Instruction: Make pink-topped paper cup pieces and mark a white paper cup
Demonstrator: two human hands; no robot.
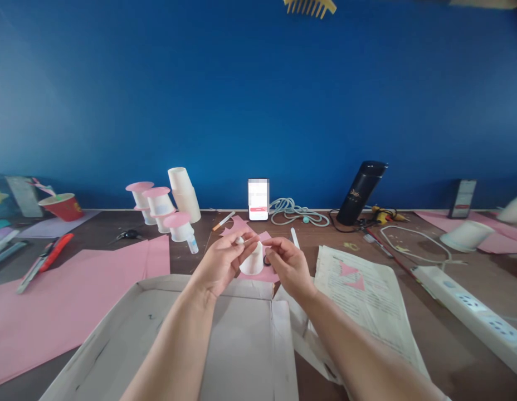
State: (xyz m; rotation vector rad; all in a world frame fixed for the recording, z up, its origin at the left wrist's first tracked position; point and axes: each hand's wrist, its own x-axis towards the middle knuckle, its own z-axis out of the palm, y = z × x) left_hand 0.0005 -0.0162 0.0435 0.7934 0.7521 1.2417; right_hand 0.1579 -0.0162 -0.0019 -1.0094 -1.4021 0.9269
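My left hand point(225, 257) is closed in a pinch above the near middle of the table, with a small white thing point(240, 240) at its fingertips. Facing it from the right, my right hand point(288, 264) has its thumb and fingers pressed together; what they hold, if anything, is too small to name. An upturned white paper cup point(252, 263) stands between and just below both hands, on pink paper point(270, 274). Part of a dark ring shape point(266, 260) shows beside the cup, near my right fingers.
Cups with pink discs point(159, 201) and a white cup stack point(185, 195) stand left. A lit phone point(258, 200) leans at the wall. Cardboard point(250, 345) lies in front. Right are a black bottle point(362, 192), a printed sheet point(367, 303) and a power strip point(471, 317).
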